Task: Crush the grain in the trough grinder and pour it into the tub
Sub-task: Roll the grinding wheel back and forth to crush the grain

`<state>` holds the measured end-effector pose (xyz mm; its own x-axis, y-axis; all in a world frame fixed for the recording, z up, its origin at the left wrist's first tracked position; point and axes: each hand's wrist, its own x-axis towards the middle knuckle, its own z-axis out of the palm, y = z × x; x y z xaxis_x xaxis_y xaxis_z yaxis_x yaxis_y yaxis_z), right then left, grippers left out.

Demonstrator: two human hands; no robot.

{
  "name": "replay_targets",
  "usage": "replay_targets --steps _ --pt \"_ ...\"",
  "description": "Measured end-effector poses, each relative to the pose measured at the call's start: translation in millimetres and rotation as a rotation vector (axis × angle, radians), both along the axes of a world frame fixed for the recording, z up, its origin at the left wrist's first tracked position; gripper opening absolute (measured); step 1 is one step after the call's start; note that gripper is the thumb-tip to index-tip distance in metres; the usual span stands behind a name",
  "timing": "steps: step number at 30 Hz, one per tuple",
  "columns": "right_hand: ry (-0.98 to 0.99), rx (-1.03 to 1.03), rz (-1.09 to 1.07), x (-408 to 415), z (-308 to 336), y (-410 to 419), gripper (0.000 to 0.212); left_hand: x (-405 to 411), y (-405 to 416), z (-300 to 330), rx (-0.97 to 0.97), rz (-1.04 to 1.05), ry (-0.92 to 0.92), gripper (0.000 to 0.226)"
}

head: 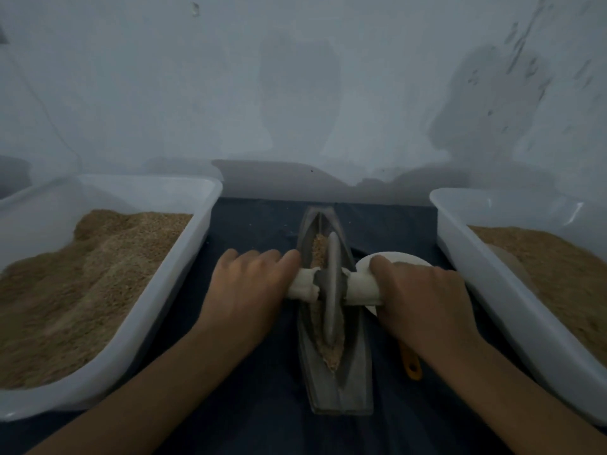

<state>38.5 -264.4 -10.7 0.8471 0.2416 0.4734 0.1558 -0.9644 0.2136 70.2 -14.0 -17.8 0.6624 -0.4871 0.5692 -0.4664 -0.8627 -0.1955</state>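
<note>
At the centre of the frame I see the trough grinder (338, 372), a long grey boat-shaped trough running from the lower middle up toward the wall. It sits on a dark blue cloth (262, 224) that covers the table. A grey grinding wheel (332, 287) stands upright on edge in the trough's groove, with a white axle handle sticking out to each side. Grain (331, 353) lies in the groove, a tan strip showing both above and below the wheel.

My left hand (246, 290) rests over the left handle stub (303, 285), just left of centre. The fingers reach forward across it fairly straight, so this grip looks released, pressing down rather than wrapped round. My right hand (423, 297) is right of centre on the right handle stub (361, 290), and its grip is clenched round that stub, fingers curled over the top.

Under the right hand I can make out part of a white scoop (407, 257) with an orange handle (412, 366) lying on the cloth, just right of the trough.

A white tub (197, 231) fills the left side of the frame, holding a heap of tan meal. A second white tub (460, 244) sits at the right edge, also holding tan material. I cannot tell which one holds crushed grain. Both tubs stand apart from the trough. A pale wall (295, 77) fills the upper half.
</note>
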Motion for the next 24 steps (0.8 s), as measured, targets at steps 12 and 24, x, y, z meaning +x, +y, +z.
replay_targets --steps 12,24 --pt "0.071 0.058 -0.081 101.4 5.7 2.4 0.032 81.5 -30.6 12.7 0.074 0.290 0.032 0.036" --pt "0.036 -0.015 0.027 16.3 2.1 1.1 0.017 -3.2 0.4 -5.1 0.008 0.069 0.013 0.053"
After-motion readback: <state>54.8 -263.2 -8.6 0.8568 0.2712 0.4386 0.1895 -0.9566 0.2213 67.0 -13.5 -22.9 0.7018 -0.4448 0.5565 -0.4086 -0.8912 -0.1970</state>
